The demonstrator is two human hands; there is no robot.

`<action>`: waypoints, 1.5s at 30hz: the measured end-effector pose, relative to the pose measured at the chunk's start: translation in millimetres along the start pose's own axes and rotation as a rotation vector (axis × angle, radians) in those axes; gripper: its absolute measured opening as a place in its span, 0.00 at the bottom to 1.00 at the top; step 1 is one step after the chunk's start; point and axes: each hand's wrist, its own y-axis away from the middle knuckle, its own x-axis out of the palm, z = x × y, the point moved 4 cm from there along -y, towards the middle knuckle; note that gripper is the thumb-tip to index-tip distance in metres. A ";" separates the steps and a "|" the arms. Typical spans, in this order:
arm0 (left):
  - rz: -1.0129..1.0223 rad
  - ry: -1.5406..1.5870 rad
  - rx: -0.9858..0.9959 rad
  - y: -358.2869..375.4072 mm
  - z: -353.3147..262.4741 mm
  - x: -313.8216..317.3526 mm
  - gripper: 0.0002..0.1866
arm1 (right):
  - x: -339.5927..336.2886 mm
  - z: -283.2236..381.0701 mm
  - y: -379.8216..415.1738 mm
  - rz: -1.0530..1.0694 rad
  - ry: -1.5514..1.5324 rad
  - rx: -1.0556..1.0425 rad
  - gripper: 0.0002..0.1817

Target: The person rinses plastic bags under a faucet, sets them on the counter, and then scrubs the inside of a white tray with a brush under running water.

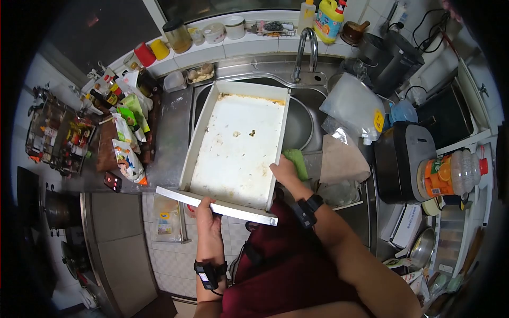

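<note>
A white drawer [228,153] with brown stains and dark specks inside is tilted over the sink [303,119]. My left hand [208,214] grips its silver front panel from below, thumb over the edge. On the drawer's right side wall, my right hand [284,172] is closed, its fingers partly hidden. A green cloth [297,163] lies just beyond my right hand. The chrome faucet [306,50] stands behind the sink.
Bottles and bags [127,122] crowd the left counter near a phone [112,181]. To the right are a plastic bag [352,106], a black appliance [400,159] and a large bottle [453,173]. Jars [177,36] line the windowsill.
</note>
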 end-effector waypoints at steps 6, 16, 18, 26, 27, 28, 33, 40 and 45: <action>0.037 -0.009 0.008 -8.5 32.5 0.8 0.25 | -19.2 -20.3 -0.9 -0.069 -0.071 0.014 0.21; 0.071 -0.043 -0.024 28.1 50.6 60.2 0.46 | -70.1 -49.7 -7.1 -0.116 -0.059 0.012 0.20; 0.093 -0.050 -0.029 32.8 52.9 68.1 0.51 | -81.9 -45.9 -0.9 -0.122 -0.006 0.055 0.20; 0.018 -0.094 0.033 51.1 61.1 79.0 0.36 | -91.3 -71.9 -3.0 -0.057 -0.219 0.062 0.21; 0.022 -0.084 0.094 47.5 63.1 78.2 0.36 | -91.9 -67.0 -2.8 -0.053 -0.233 0.052 0.21; 0.026 -0.100 0.078 44.0 68.8 78.6 0.35 | -94.0 -67.3 -4.3 -0.043 -0.234 0.079 0.21; 0.021 -0.131 -0.032 40.9 66.9 90.3 0.31 | -107.6 -52.5 -6.4 -0.032 -0.240 0.087 0.20; 0.044 -0.103 0.028 53.6 88.3 122.5 0.31 | -127.8 -85.2 -23.3 0.026 -0.325 0.113 0.20; 0.034 -0.143 -0.006 60.4 99.7 139.0 0.35 | -148.7 -87.1 -23.5 0.024 -0.306 0.104 0.17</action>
